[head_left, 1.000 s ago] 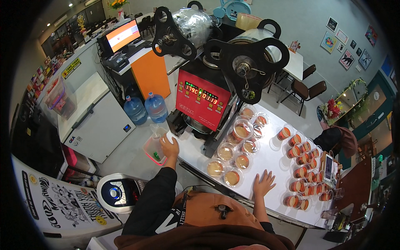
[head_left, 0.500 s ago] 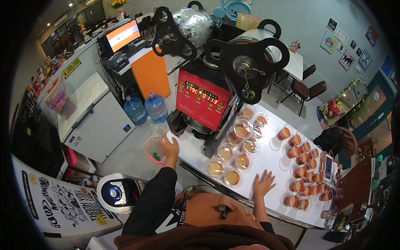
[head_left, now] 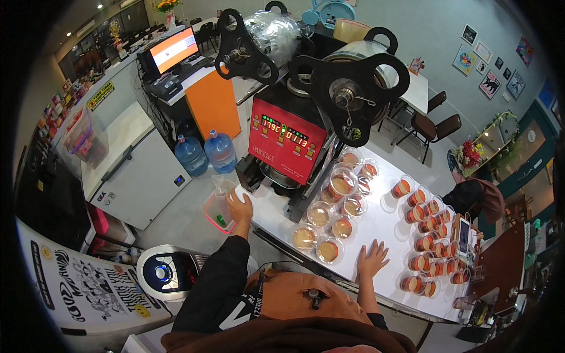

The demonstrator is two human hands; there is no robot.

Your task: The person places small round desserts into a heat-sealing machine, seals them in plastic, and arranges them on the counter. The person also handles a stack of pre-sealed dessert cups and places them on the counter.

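My right hand point(head_left: 372, 259) lies flat on the white counter point(head_left: 368, 226), palm down with its fingers spread. Just left of it stand several clear cups point(head_left: 341, 226) filled with a tan drink. My left hand point(head_left: 239, 207) rests at the counter's left end, fingers apart over a white rounded edge; whatever lies under its palm is hidden. Beside that hand is a clear plastic bin point(head_left: 208, 208) with a pink rim and something green inside. Between and beyond my hands stands a red cup sealing machine point(head_left: 286, 141) with a lit display and large black roll holders point(head_left: 351, 97).
More filled cups point(head_left: 425, 242) stand in rows along the counter's right side, near a tablet point(head_left: 464, 236). Blue water jugs point(head_left: 220, 152) and a white chest freezer point(head_left: 138, 176) are at the left. A round-topped white appliance point(head_left: 162, 273) sits near my left elbow. Someone in dark clothes point(head_left: 465, 197) is beyond the cups.
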